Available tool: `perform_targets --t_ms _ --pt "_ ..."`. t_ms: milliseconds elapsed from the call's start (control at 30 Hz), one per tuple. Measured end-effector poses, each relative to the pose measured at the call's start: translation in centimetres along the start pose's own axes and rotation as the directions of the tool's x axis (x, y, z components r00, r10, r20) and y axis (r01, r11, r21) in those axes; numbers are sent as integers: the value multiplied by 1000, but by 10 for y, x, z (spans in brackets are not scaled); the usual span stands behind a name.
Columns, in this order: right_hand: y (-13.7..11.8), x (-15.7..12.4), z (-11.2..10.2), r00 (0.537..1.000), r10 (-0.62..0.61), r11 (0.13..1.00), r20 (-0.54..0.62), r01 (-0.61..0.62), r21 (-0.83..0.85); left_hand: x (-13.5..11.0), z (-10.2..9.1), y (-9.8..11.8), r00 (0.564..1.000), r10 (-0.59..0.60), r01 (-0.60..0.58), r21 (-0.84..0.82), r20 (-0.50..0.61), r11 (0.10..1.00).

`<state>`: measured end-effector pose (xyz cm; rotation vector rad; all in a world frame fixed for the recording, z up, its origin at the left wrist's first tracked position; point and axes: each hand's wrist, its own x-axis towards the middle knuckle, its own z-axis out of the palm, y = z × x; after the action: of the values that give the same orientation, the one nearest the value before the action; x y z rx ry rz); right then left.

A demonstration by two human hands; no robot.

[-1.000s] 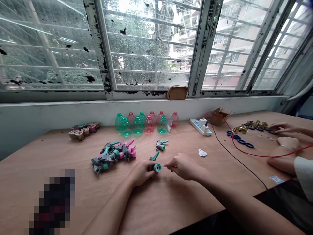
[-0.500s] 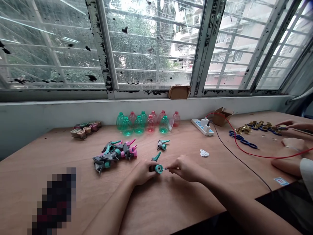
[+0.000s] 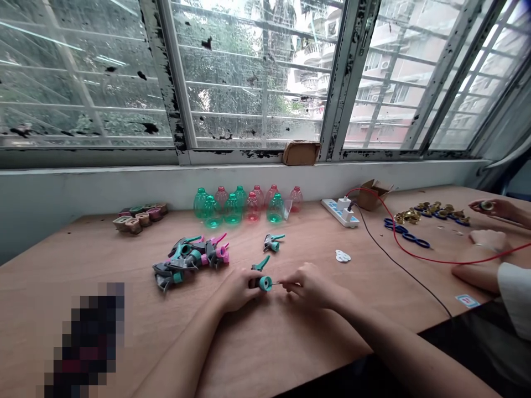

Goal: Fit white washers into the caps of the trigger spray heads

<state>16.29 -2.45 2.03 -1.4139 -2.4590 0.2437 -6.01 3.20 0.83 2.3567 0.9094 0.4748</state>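
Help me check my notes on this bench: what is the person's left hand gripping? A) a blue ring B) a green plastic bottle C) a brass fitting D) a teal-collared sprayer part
D: the left hand closes around the teal-collared sprayer part, with the right hand close beside it.

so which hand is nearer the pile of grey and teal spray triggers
Left. The left hand lies just right of the pile of grey, teal and pink plastic spray triggers, not touching it; the right hand is farther right, past the left hand.
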Motion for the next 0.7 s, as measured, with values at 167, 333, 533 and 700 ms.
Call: perform_targets --t_ms 167,333,533,700 --pt "16 0 11 997 -53 990 -61 60 125 0 -2 1 999 30 -30 -9 13 1000" --pt "22 0 22 984 -96 975 -152 124 184 0 -3 -2 999 42 -41 -33 32 999" --pt "28 0 28 977 -105 950 -183 153 272 1 -4 -2 999 22 -21 -60 27 998" --pt "29 0 33 973 -90 925 -213 161 344 2 -3 -2 999 17 -12 -119 41 993"
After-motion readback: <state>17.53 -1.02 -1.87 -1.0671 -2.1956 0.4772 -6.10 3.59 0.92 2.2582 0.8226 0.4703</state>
